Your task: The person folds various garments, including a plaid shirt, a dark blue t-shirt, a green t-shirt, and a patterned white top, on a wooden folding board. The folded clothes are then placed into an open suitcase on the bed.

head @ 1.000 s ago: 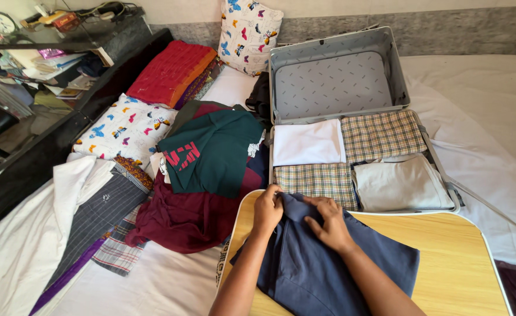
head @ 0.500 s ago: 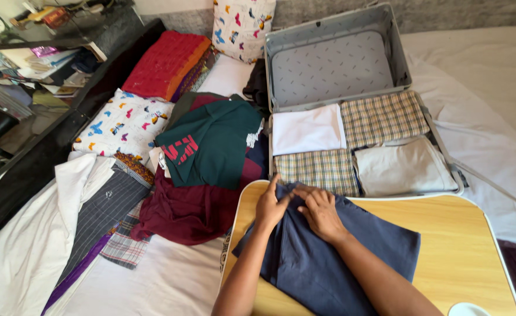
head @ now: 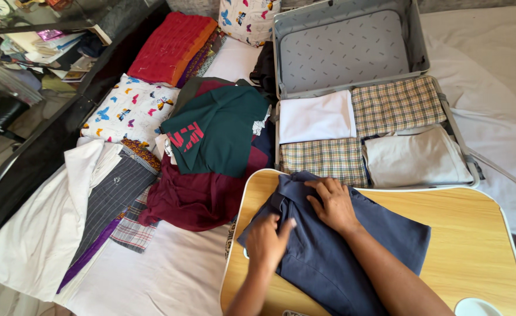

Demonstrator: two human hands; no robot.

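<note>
Navy garment (head: 328, 257) lies spread on the wooden lap table (head: 463, 234), covering the table's left half and reaching its far-left corner. Right hand (head: 332, 203) rests palm-down on the upper part of the garment, fingers extended flat and slightly spread toward the table's far edge, pressing the cloth and gripping nothing; the forearm runs diagonally from the table's near edge up to the wrist. Left hand (head: 266, 241) sits on the garment's left edge, near the table's left rim, knuckles up, fingers loosely curled with one fingertip pointing toward the right hand; whether it pinches any fabric cannot be told from this angle. The two hands are near each other but not touching. Just beyond the table's far edge stands an open grey suitcase (head: 351, 47), lid up, packed with folded checked, white and beige pieces. Left of the table, on the bed, a dark green shirt (head: 217, 131) lies on top of a maroon garment (head: 190, 196), the maroon one touching the table's left rim. Further left of the table sits a butterfly-print pillow (head: 129, 111).
</note>
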